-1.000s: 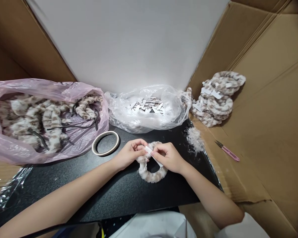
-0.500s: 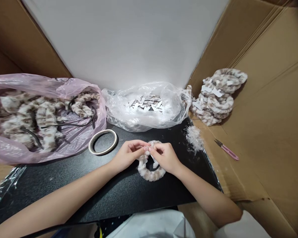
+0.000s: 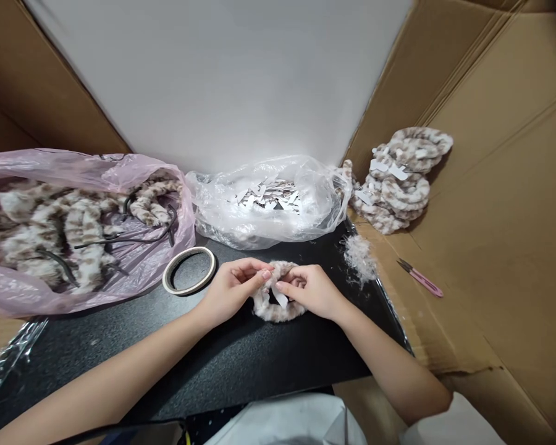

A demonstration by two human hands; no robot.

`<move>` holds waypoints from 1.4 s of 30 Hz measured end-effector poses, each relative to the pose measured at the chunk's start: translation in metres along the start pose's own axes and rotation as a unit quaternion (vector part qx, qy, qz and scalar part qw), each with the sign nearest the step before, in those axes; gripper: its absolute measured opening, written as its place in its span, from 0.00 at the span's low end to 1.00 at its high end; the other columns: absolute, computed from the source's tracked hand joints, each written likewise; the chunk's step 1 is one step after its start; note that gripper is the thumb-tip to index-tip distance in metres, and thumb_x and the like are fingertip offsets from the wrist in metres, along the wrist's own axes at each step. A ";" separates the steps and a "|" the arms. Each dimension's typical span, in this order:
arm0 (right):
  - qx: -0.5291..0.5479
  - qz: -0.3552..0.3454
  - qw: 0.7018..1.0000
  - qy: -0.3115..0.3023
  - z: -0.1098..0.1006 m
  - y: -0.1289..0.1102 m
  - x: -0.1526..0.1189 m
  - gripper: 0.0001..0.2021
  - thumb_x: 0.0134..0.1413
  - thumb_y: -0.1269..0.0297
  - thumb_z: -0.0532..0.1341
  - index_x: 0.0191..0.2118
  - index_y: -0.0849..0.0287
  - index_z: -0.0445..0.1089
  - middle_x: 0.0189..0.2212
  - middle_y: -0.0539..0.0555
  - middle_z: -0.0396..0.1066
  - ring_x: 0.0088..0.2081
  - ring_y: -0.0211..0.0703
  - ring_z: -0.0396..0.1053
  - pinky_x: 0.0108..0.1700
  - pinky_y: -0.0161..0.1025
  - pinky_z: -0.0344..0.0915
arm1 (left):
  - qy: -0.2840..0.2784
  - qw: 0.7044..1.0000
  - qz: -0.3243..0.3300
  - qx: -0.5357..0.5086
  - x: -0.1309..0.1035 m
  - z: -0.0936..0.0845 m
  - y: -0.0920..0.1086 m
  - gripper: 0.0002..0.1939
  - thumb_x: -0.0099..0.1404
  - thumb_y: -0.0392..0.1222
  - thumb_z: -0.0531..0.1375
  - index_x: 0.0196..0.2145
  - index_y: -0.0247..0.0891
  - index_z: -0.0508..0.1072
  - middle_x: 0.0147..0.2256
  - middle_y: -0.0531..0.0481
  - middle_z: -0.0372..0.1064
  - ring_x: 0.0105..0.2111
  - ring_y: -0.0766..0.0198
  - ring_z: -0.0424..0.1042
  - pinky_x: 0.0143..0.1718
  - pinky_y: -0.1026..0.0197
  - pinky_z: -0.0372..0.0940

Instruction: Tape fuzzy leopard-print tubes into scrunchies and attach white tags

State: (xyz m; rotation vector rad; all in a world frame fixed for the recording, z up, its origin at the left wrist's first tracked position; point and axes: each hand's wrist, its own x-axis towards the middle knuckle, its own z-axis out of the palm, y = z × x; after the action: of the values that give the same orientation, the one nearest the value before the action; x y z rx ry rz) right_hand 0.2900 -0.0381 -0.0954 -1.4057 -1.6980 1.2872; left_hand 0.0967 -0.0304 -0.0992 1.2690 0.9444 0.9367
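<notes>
A furry white-and-brown ring (image 3: 278,313) lies on the black table in front of me, its far side lifted between my hands. My left hand (image 3: 235,285) pinches the ring's upper left with thumb and forefinger. On the other side, my right hand (image 3: 312,289) grips its right part, fingers curled round the fur. A white tag (image 3: 279,297) hangs inside the loop, close to my right thumb. My fingers partly hide the top of the ring.
A roll of tape (image 3: 189,271) lies left of my hands. Behind are a pink bag (image 3: 134,167) of furry pieces and a clear bag (image 3: 213,232) of white tags. To the right are fluff (image 3: 360,256), thread snips (image 3: 419,277) and stacked furry rings (image 3: 403,188).
My fingertips have moved slightly apart along the top of the ring. The white tag now shows more plainly inside the loop. The whole view has shifted a little.
</notes>
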 end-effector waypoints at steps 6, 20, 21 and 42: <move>0.039 -0.115 0.988 0.092 -0.024 -0.016 0.007 0.08 0.55 0.60 0.60 0.37 0.58 0.71 0.35 0.52 0.73 0.38 0.41 0.71 0.41 0.37 0.66 | -0.063 0.968 0.094 0.224 -0.007 0.000 0.021 0.09 0.64 0.42 0.60 0.38 0.35 0.76 0.31 0.49 0.76 0.28 0.67 0.72 0.28 0.68 0.64; 0.305 0.231 0.918 -0.104 -0.005 -0.012 0.013 0.14 0.42 0.71 0.67 0.36 0.60 0.64 0.20 0.48 0.72 0.19 0.36 0.69 0.23 0.31 0.66 | -0.080 0.861 0.311 0.394 -0.018 0.011 0.021 0.05 0.66 0.33 0.56 0.34 0.36 0.70 0.31 0.49 0.74 0.32 0.66 0.74 0.33 0.67 0.68; 0.313 0.210 0.924 -0.068 -0.003 -0.010 0.012 0.17 0.38 0.73 0.68 0.36 0.60 0.63 0.20 0.47 0.72 0.19 0.35 0.69 0.24 0.31 0.66 | -0.084 0.862 0.319 0.386 -0.018 0.011 0.020 0.05 0.67 0.32 0.55 0.35 0.36 0.71 0.32 0.48 0.74 0.33 0.65 0.74 0.35 0.66 0.68; 0.146 -0.079 0.970 0.178 0.034 0.016 0.007 0.12 0.44 0.68 0.64 0.36 0.56 0.63 0.24 0.48 0.73 0.27 0.40 0.74 0.31 0.35 0.68 | -0.037 0.948 0.131 0.288 -0.013 0.012 -0.011 0.05 0.67 0.39 0.56 0.34 0.36 0.71 0.31 0.50 0.71 0.30 0.66 0.69 0.33 0.66 0.62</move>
State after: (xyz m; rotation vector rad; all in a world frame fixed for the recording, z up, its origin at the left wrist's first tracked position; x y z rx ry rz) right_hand 0.2646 -0.0420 -0.1237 -1.2149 -1.2918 1.0700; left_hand 0.1045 -0.0473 -0.1089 1.9506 1.0465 0.8323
